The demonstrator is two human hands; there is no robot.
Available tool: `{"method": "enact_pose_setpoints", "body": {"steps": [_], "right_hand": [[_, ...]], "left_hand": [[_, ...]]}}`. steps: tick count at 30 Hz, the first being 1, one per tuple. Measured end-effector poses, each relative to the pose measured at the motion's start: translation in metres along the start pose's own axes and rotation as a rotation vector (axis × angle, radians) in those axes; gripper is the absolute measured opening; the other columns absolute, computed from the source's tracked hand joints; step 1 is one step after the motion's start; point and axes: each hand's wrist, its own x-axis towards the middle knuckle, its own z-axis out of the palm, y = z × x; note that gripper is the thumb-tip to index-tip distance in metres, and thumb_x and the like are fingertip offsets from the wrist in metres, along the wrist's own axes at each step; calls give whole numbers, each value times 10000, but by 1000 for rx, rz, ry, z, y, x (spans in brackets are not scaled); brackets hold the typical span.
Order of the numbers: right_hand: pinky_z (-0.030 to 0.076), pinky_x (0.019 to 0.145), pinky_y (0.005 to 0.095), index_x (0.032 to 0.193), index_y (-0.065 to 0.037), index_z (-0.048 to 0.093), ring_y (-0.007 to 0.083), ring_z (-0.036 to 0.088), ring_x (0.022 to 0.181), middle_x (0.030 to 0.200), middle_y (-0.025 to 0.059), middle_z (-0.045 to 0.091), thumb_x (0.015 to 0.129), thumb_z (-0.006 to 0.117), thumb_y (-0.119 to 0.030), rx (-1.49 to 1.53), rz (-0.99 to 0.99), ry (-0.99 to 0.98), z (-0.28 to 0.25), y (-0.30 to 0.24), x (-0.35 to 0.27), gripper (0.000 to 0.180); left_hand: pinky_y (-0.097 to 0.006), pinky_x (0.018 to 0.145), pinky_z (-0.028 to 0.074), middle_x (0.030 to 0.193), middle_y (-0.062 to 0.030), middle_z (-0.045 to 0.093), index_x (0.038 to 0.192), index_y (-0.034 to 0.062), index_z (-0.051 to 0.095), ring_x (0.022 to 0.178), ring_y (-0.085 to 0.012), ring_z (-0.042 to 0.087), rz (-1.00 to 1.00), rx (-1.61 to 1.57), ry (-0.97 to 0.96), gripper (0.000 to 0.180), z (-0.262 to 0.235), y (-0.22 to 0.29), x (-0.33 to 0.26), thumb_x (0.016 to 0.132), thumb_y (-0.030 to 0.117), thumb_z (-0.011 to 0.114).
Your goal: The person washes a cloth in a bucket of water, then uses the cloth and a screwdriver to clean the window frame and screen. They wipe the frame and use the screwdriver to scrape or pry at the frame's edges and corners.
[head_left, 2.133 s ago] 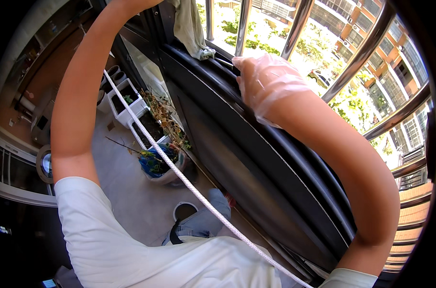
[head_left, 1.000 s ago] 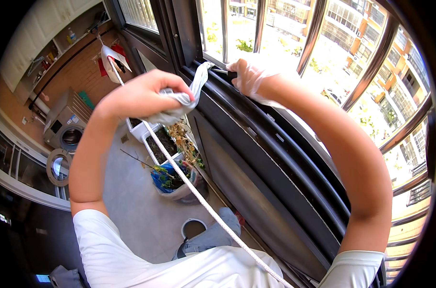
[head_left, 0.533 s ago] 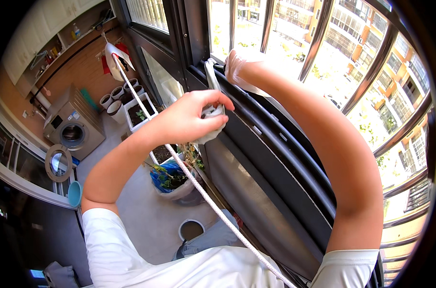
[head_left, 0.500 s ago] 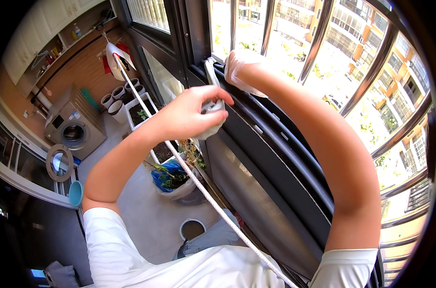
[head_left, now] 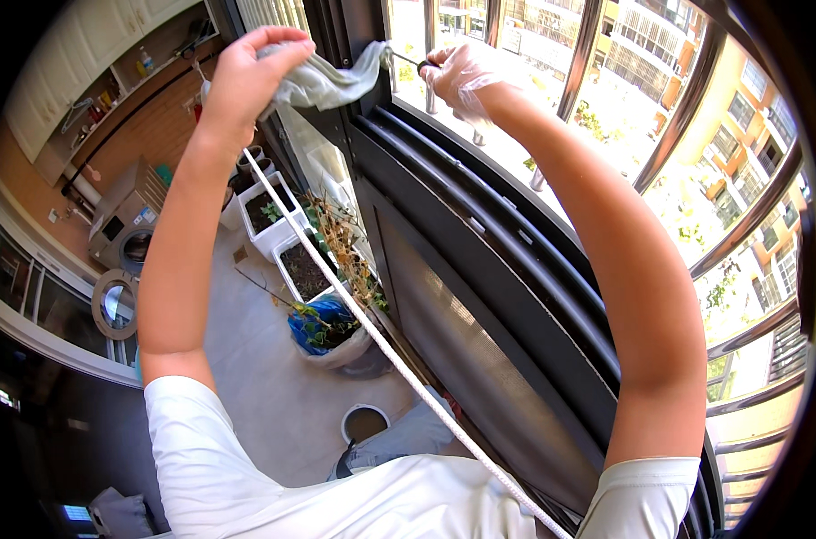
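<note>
My left hand (head_left: 249, 83) is raised, its fingers closed on one end of a pale grey-green cloth (head_left: 329, 83). The cloth stretches sideways in front of the dark window frame (head_left: 369, 148). On the other side, my right hand (head_left: 462, 76), in a clear plastic glove, grips the black handle of a thin rod-like tool (head_left: 410, 60). Its slim shaft points left and meets the far end of the cloth; whether it is hooked into it, I cannot tell. Both hands are above the window sill track (head_left: 480, 207), the right one close to the metal bars.
Metal bars (head_left: 580, 67) stand outside the window. A white rope (head_left: 399, 359) runs diagonally below my arms. White planters (head_left: 302, 269), a bagged plant pot (head_left: 332, 332) and a round pot (head_left: 365, 422) are on the floor; a washing machine (head_left: 129, 220) stands at the left.
My left hand has moved up and left with the cloth, which is now drawn out. My right hand has lifted off the sill, and the thin tool now shows in it.
</note>
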Motion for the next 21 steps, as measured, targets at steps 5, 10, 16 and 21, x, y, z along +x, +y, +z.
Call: {"method": "enact_pose_setpoints", "body": {"steps": [5, 10, 16, 21], "right_hand": [[513, 614, 325, 1169, -136, 609, 178, 614, 600, 840, 99, 683, 894, 535, -319, 123, 84, 57, -10, -17, -29, 338], [531, 692, 312, 882, -21, 679, 264, 658, 772, 859, 163, 670, 830, 560, -143, 58, 108, 17, -33, -17, -22, 178], [512, 591, 270, 1057, -101, 653, 158, 592, 601, 815, 68, 678, 899, 541, -322, 243, -5, 67, -91, -19, 16, 293], [510, 642, 309, 1156, -110, 617, 186, 621, 669, 927, 113, 683, 898, 550, -318, 164, 28, 300, -86, -7, -5, 338]], "left_hand": [[-206, 655, 468, 830, -34, 635, 918, 33, 634, 726, -79, 592, 45, -113, 118, 177, -11, 16, 14, 784, 143, 670], [-220, 624, 488, 829, -26, 608, 954, 42, 598, 702, -93, 595, 4, 6, 42, 191, -7, 23, 8, 806, 148, 656], [-215, 652, 476, 844, -26, 608, 1004, 35, 586, 744, -83, 590, 51, -13, 117, 235, -26, 38, 34, 811, 148, 657], [-235, 693, 440, 867, -36, 615, 1110, 8, 568, 756, -93, 560, 127, 459, 79, 456, -24, 50, 26, 759, 259, 717]]}}
